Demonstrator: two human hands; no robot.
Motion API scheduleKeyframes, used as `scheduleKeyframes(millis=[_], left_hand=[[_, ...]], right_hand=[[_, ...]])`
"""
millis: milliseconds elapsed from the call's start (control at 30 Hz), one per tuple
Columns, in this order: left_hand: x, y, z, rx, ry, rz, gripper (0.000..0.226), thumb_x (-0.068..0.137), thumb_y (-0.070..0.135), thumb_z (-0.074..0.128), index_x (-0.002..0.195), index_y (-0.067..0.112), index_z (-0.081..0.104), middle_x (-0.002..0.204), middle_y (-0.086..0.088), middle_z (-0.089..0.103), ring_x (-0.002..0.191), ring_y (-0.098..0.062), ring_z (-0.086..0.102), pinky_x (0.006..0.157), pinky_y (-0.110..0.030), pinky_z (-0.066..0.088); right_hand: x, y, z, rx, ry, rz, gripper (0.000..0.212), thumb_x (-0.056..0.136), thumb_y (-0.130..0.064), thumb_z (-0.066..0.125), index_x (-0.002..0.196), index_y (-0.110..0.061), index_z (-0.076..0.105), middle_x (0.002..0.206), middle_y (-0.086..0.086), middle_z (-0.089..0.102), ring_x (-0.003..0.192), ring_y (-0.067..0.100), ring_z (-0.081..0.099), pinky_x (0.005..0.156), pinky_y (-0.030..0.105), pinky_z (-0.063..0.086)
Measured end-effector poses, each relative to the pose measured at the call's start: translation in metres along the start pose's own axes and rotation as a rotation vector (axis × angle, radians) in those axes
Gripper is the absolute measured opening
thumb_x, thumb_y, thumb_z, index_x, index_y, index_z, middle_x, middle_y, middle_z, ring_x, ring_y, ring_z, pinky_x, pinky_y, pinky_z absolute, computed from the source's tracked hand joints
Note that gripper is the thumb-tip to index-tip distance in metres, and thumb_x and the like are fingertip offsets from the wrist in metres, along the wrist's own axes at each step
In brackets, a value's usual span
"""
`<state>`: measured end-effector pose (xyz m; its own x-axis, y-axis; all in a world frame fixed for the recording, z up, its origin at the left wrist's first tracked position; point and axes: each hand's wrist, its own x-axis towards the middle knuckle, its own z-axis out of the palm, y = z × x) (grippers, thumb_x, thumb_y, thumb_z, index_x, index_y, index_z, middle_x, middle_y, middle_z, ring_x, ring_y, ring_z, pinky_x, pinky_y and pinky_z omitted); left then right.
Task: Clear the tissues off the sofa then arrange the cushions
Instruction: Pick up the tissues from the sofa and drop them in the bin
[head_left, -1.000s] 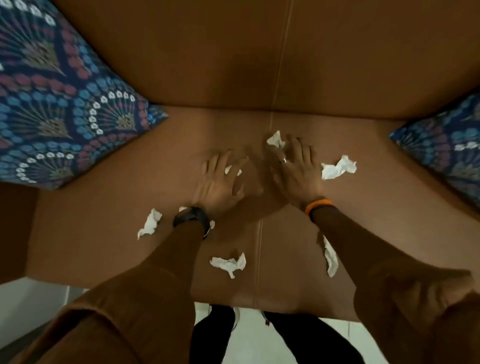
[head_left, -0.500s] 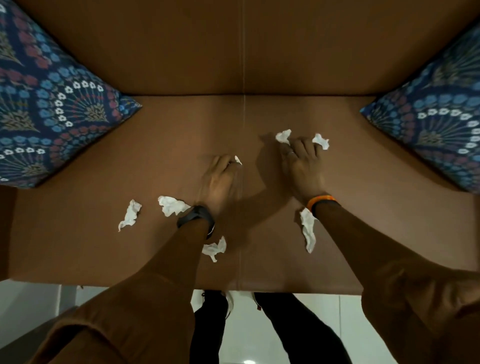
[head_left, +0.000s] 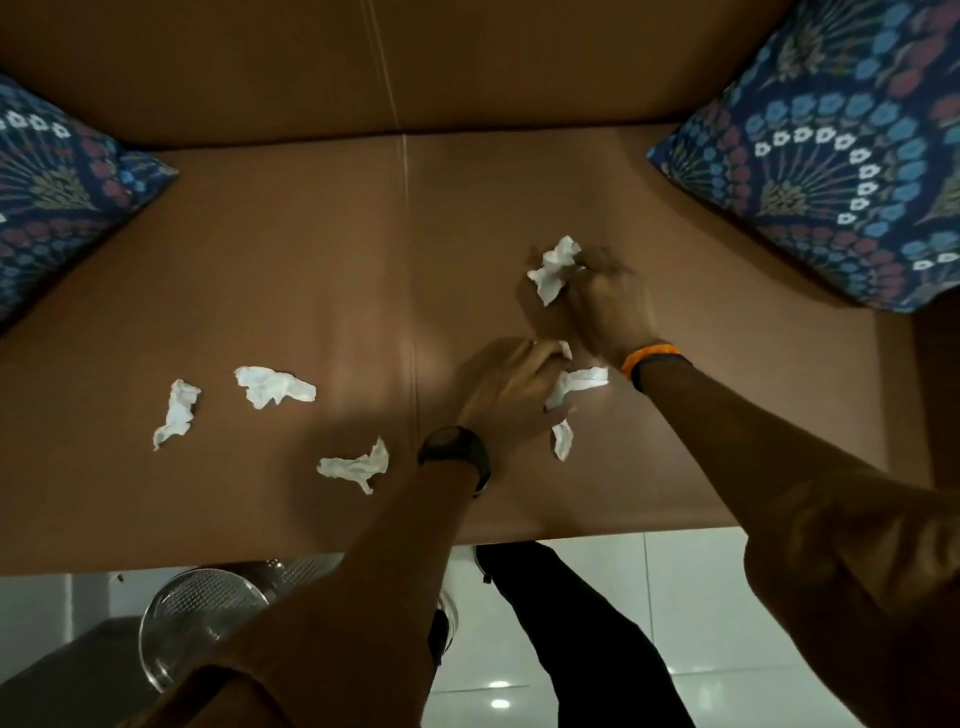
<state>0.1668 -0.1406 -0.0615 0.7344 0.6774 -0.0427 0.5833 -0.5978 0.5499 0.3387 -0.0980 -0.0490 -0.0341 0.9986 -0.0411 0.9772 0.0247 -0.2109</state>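
Your left hand, closed on a tissue strip, is nearest the three loose tissues toward the sofa's left front edge; your right hand grips a wad.

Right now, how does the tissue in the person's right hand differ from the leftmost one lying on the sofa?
The tissue in the right hand is pinched at the fingers of the right hand; the leftmost tissue lies loose and untouched on the sofa seat. The held tissue sits right of the seat seam, nearer the right cushion; the leftmost one lies far left. Both are white and crumpled.
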Motion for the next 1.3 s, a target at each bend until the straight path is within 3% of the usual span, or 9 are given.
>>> scheduleKeyframes(millis=[167, 300, 500, 700, 867, 1000, 1067, 1200, 1300], left_hand=[[-0.019, 0.008, 0.005, -0.070, 0.015, -0.120, 0.020, 0.086, 0.001, 0.068, 0.106, 0.001, 0.070, 0.112, -0.014, 0.068, 0.103, -0.030, 0.063, 0.089, -0.041, 0.053], [-0.060, -0.015, -0.013, -0.233, 0.181, -0.413, 0.017, 0.089, -0.004, 0.062, 0.103, 0.000, 0.071, 0.113, -0.015, 0.065, 0.104, -0.030, 0.063, 0.092, -0.030, 0.047], [-0.177, -0.064, -0.063, -0.238, 0.527, -0.637, 0.014, 0.082, -0.002, 0.070, 0.093, 0.004, 0.074, 0.106, -0.010, 0.071, 0.095, -0.022, 0.067, 0.085, -0.025, 0.050], [-0.352, -0.100, -0.080, -0.270, 0.706, -0.881, 0.016, 0.082, 0.001, 0.070, 0.097, 0.003, 0.074, 0.109, -0.009, 0.071, 0.097, -0.018, 0.067, 0.086, -0.021, 0.052], [-0.466, -0.137, -0.042, -0.341, 0.435, -1.041, 0.023, 0.085, -0.004, 0.064, 0.108, 0.000, 0.068, 0.116, -0.016, 0.068, 0.111, -0.030, 0.061, 0.103, -0.035, 0.043], [-0.506, -0.169, 0.001, -0.463, 0.237, -1.178, 0.034, 0.091, 0.005, 0.064, 0.125, 0.004, 0.060, 0.128, -0.015, 0.064, 0.119, -0.029, 0.058, 0.100, -0.023, 0.039], [-0.511, -0.180, 0.016, -0.471, 0.132, -1.163, 0.047, 0.090, 0.008, 0.065, 0.136, 0.006, 0.053, 0.135, -0.015, 0.061, 0.125, -0.029, 0.056, 0.106, -0.028, 0.041], [-0.517, -0.196, 0.034, -0.438, 0.103, -1.130, 0.050, 0.090, 0.004, 0.061, 0.139, 0.008, 0.049, 0.138, -0.015, 0.058, 0.129, -0.031, 0.053, 0.113, -0.042, 0.041], [-0.514, -0.190, 0.023, -0.370, 0.117, -1.114, 0.047, 0.096, 0.017, 0.059, 0.141, 0.010, 0.047, 0.142, -0.012, 0.055, 0.132, -0.027, 0.049, 0.115, -0.038, 0.035]], right_hand=[[-0.030, -0.012, -0.007, 0.114, -0.048, 0.089, 0.019, 0.086, 0.005, 0.065, 0.100, 0.008, 0.077, 0.112, 0.026, 0.071, 0.104, 0.043, 0.066, 0.073, 0.048, 0.057], [-0.054, -0.059, -0.003, 0.234, 0.015, 0.140, 0.018, 0.078, 0.008, 0.072, 0.093, 0.003, 0.079, 0.100, 0.024, 0.073, 0.089, 0.042, 0.070, 0.067, 0.043, 0.060], [-0.098, -0.212, 0.030, 0.440, 0.052, 0.070, 0.018, 0.077, 0.004, 0.080, 0.093, -0.004, 0.082, 0.099, 0.017, 0.076, 0.087, 0.033, 0.075, 0.069, 0.034, 0.060], [-0.164, -0.381, 0.078, 0.509, -0.018, -0.160, 0.014, 0.081, -0.001, 0.084, 0.094, -0.002, 0.081, 0.092, 0.014, 0.076, 0.078, 0.032, 0.073, 0.065, 0.035, 0.062], [-0.218, -0.463, 0.142, 0.450, -0.240, -0.292, 0.017, 0.078, 0.006, 0.081, 0.094, 0.002, 0.080, 0.101, 0.021, 0.076, 0.091, 0.038, 0.075, 0.065, 0.043, 0.065], [-0.236, -0.490, 0.199, 0.332, -0.398, -0.341, 0.019, 0.085, -0.002, 0.075, 0.103, -0.001, 0.077, 0.113, 0.023, 0.072, 0.103, 0.040, 0.071, 0.075, 0.044, 0.063], [-0.235, -0.496, 0.225, 0.229, -0.493, -0.352, 0.026, 0.089, -0.008, 0.071, 0.114, -0.005, 0.074, 0.124, 0.018, 0.069, 0.109, 0.037, 0.069, 0.083, 0.041, 0.059], [-0.235, -0.501, 0.250, 0.160, -0.624, -0.321, 0.033, 0.089, -0.010, 0.069, 0.121, -0.003, 0.068, 0.125, 0.021, 0.069, 0.107, 0.040, 0.069, 0.086, 0.043, 0.057], [-0.234, -0.499, 0.233, 0.230, -0.521, -0.286, 0.028, 0.090, -0.009, 0.067, 0.118, -0.006, 0.071, 0.128, 0.014, 0.068, 0.106, 0.035, 0.070, 0.083, 0.041, 0.061]])
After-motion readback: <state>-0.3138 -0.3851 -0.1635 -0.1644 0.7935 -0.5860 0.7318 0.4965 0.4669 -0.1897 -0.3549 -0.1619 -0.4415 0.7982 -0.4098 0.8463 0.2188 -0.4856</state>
